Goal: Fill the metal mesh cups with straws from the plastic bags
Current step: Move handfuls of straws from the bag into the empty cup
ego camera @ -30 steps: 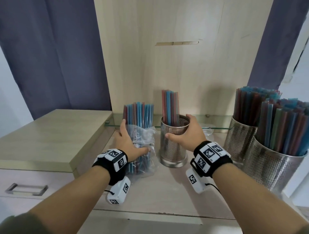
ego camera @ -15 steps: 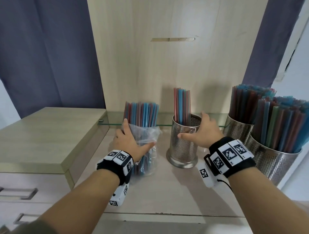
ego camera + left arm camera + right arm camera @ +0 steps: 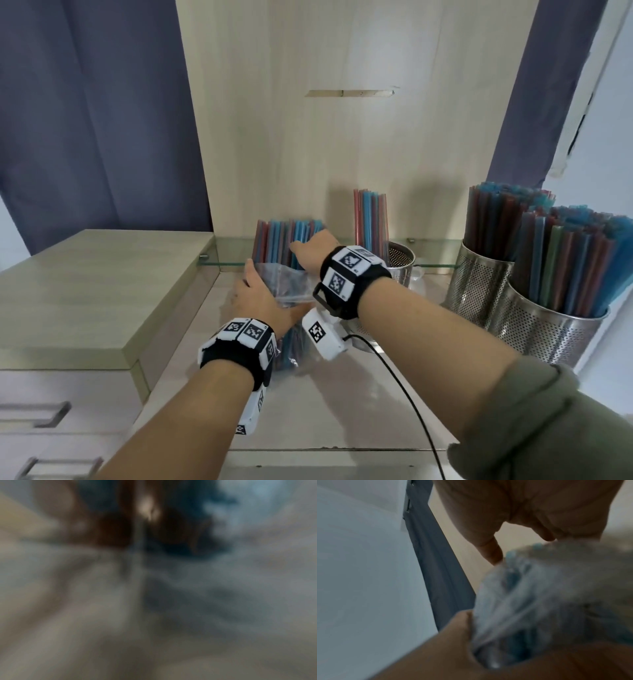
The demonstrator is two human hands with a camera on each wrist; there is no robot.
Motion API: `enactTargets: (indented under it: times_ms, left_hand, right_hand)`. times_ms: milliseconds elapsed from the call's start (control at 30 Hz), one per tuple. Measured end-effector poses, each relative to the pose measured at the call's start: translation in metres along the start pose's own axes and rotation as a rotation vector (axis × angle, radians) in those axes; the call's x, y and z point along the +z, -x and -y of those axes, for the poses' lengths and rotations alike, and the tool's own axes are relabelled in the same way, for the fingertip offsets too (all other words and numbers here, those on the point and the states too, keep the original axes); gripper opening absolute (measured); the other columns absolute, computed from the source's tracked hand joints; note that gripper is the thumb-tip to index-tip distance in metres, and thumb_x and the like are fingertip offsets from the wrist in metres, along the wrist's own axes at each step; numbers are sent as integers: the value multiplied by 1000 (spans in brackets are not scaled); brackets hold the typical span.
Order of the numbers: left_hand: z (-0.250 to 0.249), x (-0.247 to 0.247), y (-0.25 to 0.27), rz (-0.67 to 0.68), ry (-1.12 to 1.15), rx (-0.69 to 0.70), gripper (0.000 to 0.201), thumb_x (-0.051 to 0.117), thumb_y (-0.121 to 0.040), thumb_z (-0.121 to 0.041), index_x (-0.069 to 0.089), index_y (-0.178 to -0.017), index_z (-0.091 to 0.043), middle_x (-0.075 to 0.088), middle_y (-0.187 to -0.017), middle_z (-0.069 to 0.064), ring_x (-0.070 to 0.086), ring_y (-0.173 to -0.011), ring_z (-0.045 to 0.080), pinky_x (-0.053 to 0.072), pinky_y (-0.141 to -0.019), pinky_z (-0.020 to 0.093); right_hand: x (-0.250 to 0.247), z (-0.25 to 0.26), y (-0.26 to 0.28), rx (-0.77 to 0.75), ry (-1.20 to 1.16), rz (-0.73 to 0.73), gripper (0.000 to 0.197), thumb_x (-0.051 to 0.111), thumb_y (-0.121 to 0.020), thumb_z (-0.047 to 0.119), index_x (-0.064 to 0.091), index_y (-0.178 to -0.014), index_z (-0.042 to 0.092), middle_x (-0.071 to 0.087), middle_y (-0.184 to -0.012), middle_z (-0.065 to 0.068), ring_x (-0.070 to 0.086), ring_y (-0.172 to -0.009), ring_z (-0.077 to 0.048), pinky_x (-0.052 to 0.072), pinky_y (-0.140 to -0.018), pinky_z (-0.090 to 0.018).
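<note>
A clear plastic bag (image 3: pixel 291 284) of red and blue straws (image 3: pixel 281 236) stands upright on the counter. My left hand (image 3: pixel 260 298) grips the bag around its middle; it also shows at the bottom of the right wrist view (image 3: pixel 453 642). My right hand (image 3: pixel 310 251) reaches across to the straw tops. There its thumb (image 3: pixel 491 553) and fingertips (image 3: pixel 547 538) touch the straw ends above the bag (image 3: pixel 539 595), still spread apart. The mesh cup (image 3: pixel 402 260), right of the bag, holds a few straws (image 3: pixel 371 219). The left wrist view is only blur.
Two mesh cups (image 3: pixel 479 284) (image 3: pixel 548 329) packed with straws stand at the right edge. A raised cabinet top (image 3: pixel 102 274) borders the counter on the left, with drawers below. A glass shelf (image 3: pixel 438 253) runs along the back panel. A black cable (image 3: pixel 404 394) trails from my right wrist.
My right hand has let go of the mesh cup and crossed left to the tops of the bagged straws. My left hand keeps its grip on the bag.
</note>
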State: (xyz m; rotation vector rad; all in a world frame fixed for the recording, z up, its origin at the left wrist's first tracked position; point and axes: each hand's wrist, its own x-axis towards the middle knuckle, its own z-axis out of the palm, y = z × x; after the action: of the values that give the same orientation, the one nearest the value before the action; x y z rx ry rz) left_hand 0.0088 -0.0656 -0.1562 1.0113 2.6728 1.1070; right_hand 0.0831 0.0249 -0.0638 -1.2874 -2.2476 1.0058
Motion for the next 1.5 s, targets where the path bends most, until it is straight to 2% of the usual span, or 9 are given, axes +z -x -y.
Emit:
enactTargets:
  times_ms: [100,200,667,833,967,1067,1267,1400,1500]
  left_hand:
    - [1,-2,0,-11,18,-12,139,82,-53,-67,-1,-153,-19,30,-151,16,38,-134,36,36,-110,51]
    - [2,-4,1,-7,19,5,140,79,-50,-72,0,-153,-18,29,-152,17,36,-136,36,35,-110,51]
    - [-1,-3,4,-48,-35,22,136,82,-56,-63,0,-153,-12,35,-146,16,41,-129,34,35,-105,45]
    - [0,-2,3,-41,11,-4,145,84,-47,-66,1,-153,-13,33,-149,17,37,-134,35,33,-110,49]
    - [1,-5,4,-13,-14,-7,148,81,-46,-73,-2,-153,-12,27,-153,17,33,-139,34,31,-111,48]
    - [1,-7,5,-6,-26,6,153,77,-41,-79,-3,-153,-11,26,-153,17,32,-139,35,31,-111,49]
    - [1,-8,5,-6,-85,19,154,74,-40,-83,-3,-152,-11,27,-153,17,33,-139,34,34,-112,49]
    - [2,-6,4,-4,-78,14,154,76,-40,-81,-2,-152,-11,28,-154,17,33,-139,34,34,-112,49]
    - [2,-6,3,-3,-65,11,154,77,-39,-80,-3,-153,-13,29,-152,16,34,-138,34,33,-112,49]
  right_hand:
    - [7,-1,-13,37,36,-17,46,61,-91,49,44,-89,6,47,-56,-3,47,-50,-19,40,-50,-30]
    - [6,-4,-16,35,-45,-38,45,69,-88,42,46,-70,7,48,-56,-3,49,-53,-20,47,-58,-32]
    - [-14,12,-16,27,-184,-100,35,70,-85,37,62,-100,7,55,-68,-4,57,-62,-22,48,-58,-31]
    - [-24,21,-21,22,-291,-197,27,71,-86,25,58,-70,7,50,-61,-5,54,-66,-24,50,-64,-37]
    - [-37,25,-20,22,-371,-145,32,66,-92,20,59,-108,-5,56,-89,-13,57,-86,-26,52,-67,-33]
    - [-34,24,-16,-5,-432,-72,36,74,-78,22,64,-104,1,63,-98,-16,67,-100,-34,56,-91,-47]
    - [-22,13,-45,-15,-545,-17,77,72,-28,30,67,-98,-1,60,-86,-16,60,-83,-28,51,-91,-55]
    - [-15,5,-57,-35,-580,14,63,70,-25,32,65,-82,8,59,-88,-15,59,-85,-30,52,-79,-44]
    - [-15,8,-40,-14,-574,78,77,79,-30,39,68,-101,11,62,-114,-10,61,-111,-35,50,-97,-48]
